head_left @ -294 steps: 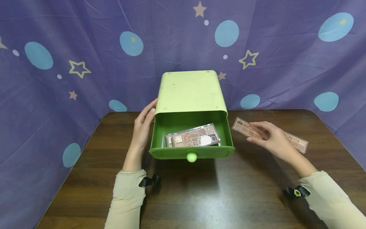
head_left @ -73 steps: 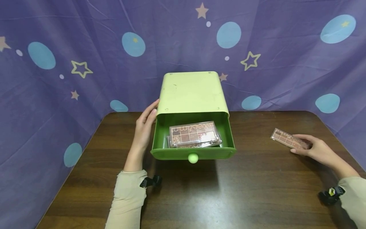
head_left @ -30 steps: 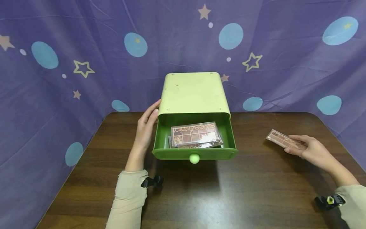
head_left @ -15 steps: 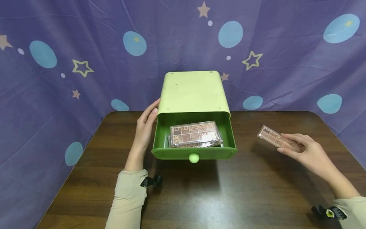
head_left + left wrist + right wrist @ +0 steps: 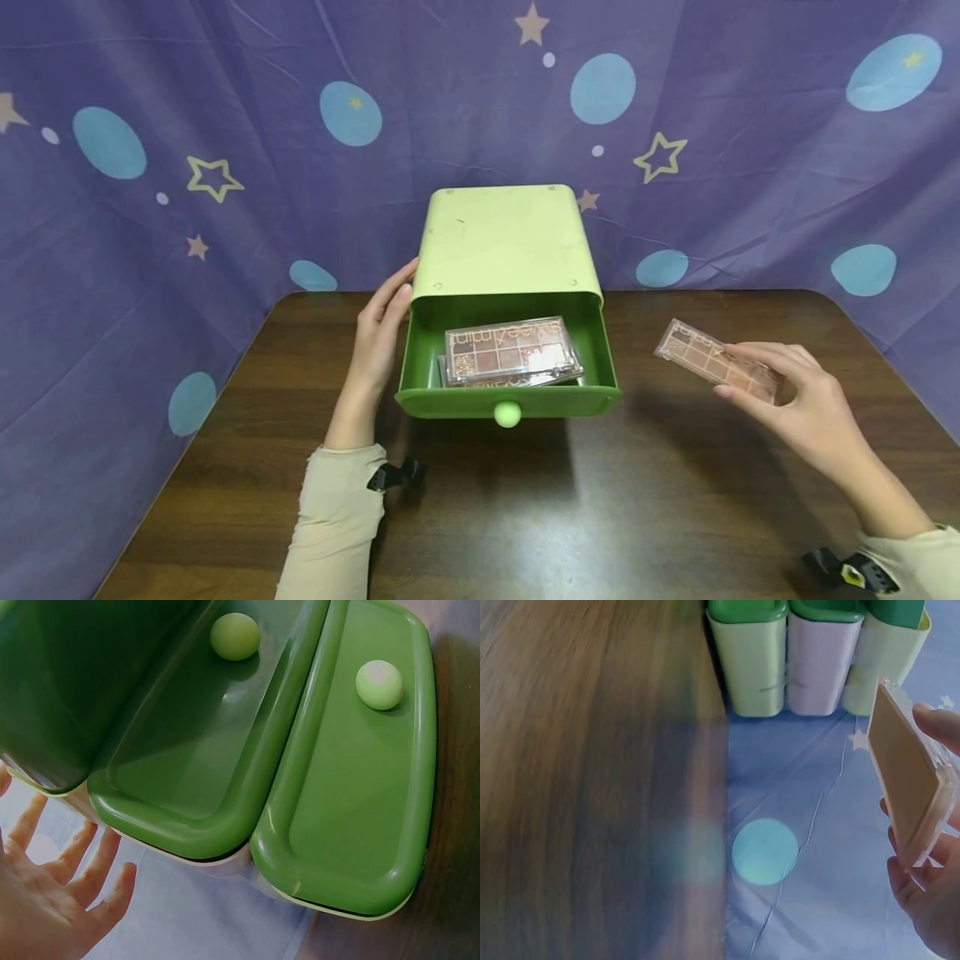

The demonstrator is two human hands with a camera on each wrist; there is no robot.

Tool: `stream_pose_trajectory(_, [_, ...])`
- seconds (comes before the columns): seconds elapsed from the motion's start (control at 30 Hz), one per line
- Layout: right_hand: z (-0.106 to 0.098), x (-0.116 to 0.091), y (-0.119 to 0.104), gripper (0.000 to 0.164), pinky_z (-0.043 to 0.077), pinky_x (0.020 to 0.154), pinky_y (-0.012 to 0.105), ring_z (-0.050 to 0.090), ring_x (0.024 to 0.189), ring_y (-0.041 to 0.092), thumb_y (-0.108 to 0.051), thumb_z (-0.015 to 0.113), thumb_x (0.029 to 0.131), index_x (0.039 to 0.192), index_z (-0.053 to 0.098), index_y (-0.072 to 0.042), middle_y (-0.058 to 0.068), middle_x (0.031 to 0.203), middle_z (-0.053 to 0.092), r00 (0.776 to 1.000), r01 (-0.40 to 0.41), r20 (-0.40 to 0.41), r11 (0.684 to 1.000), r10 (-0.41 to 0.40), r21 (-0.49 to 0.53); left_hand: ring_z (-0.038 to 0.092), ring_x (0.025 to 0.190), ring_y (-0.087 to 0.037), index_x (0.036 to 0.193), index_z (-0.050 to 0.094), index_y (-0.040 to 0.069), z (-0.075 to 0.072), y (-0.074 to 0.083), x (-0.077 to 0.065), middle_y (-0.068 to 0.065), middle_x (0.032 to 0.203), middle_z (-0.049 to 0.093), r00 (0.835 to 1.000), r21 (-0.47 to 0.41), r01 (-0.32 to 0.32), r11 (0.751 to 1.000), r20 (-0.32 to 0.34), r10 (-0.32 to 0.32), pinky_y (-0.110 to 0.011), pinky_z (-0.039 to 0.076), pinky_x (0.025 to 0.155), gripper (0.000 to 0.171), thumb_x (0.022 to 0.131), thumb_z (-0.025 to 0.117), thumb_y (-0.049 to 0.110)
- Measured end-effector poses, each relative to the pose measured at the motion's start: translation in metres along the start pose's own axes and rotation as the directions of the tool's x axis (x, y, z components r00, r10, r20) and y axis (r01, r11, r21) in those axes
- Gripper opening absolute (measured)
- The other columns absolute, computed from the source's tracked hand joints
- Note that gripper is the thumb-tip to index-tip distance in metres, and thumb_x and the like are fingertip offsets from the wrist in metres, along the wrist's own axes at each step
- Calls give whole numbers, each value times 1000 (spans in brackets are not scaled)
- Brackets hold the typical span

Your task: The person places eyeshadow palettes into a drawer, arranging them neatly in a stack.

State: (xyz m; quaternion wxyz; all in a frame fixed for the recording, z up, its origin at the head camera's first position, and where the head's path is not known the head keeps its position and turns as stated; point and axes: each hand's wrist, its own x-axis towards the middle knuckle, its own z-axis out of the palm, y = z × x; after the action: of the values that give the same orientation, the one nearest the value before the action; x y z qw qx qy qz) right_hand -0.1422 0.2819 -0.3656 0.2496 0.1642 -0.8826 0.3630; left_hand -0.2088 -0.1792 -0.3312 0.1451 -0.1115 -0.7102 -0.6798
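Observation:
A light-green drawer unit (image 5: 510,237) stands on the table, its top green drawer (image 5: 442,404) pulled out. In that drawer an eyeshadow palette (image 5: 498,358) in a clear case lies slightly tilted over another, mostly hidden one. My left hand (image 5: 377,333) rests along the unit's left side, its fingers fairly straight, as the left wrist view also shows (image 5: 64,881). To the right of the unit, my right hand (image 5: 813,408) pinches another eyeshadow palette (image 5: 693,354) between thumb and fingers, held above the table. The right wrist view shows the tan underside of this palette (image 5: 904,769).
Below the pulled-out drawer, two more green drawer fronts with round knobs, the middle one (image 5: 187,769) and the lowest one (image 5: 345,802), are pushed in. The dark wooden table (image 5: 637,517) ends at the back against a purple patterned cloth (image 5: 465,100).
An earlier palette went from my right hand into the drawer, on top of those there. My right hand then picked up the palette from the table and moved left with it. My left hand stayed.

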Motion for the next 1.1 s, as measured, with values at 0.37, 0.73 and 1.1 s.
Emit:
stream_pose_trajectory(0.37, [4, 3, -27, 57, 33, 85, 13, 49, 106, 5, 10, 85, 65, 118, 72, -6, -5, 120, 66, 999, 48, -28, 992, -45, 114, 50, 124, -15, 145, 52, 11, 0, -1, 1, -5, 143, 53, 1000, 4, -3, 1000, -1, 3, -32, 42, 99, 42, 105, 48, 24])
stream_pose_trajectory(0.73, [5, 10, -62, 54, 35, 89, 16, 51, 108, 11, 13, 82, 65, 116, 72, -2, 10, 118, 67, 995, 99, -47, 978, -92, 182, 50, 125, -15, 145, 52, 11, 0, 0, 0, -4, 143, 53, 1000, 2, -8, 1000, -1, 8, -34, 42, 101, 42, 105, 48, 24])
stream_pose_trajectory(1.1, [13, 18, -85, 53, 38, 88, 17, 52, 110, 16, 16, 80, 64, 115, 71, 3, 11, 118, 66, 990, 137, -65, 948, -123, 287, 51, 124, -15, 144, 52, 10, 1, 0, 0, -5, 143, 54, 1000, 0, -9, 1000, -6, 9, -33, 42, 100, 42, 105, 48, 24])
